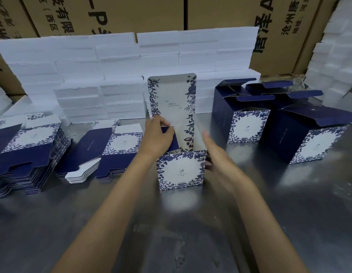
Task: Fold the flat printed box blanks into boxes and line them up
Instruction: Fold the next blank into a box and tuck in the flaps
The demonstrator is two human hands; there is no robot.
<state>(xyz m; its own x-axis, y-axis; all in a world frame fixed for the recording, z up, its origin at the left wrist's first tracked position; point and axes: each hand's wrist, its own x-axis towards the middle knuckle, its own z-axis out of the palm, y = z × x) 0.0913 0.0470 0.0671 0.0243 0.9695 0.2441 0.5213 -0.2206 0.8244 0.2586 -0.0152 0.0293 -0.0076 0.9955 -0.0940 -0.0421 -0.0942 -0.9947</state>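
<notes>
A half-formed blue-and-white floral box (181, 170) stands on the metal table (171, 223) in the middle, its long printed lid panel (172, 99) raised upright behind it. My left hand (158, 136) grips the dark blue side flap at the box's left top edge. Blurred, my right hand (214, 148) lies with straight fingers against the box's right side. Two stacks of flat box blanks (27, 152) (110, 148) lie to the left. Several folded boxes with open lids (248, 123) (309, 138) stand in a group at the right.
White foam blocks (112, 75) are stacked in a wall along the back of the table and at the right edge. Large brown cartons (220, 12) with printed characters rise behind them. A small pile of white die-cut inserts (82, 172) lies between the blank stacks.
</notes>
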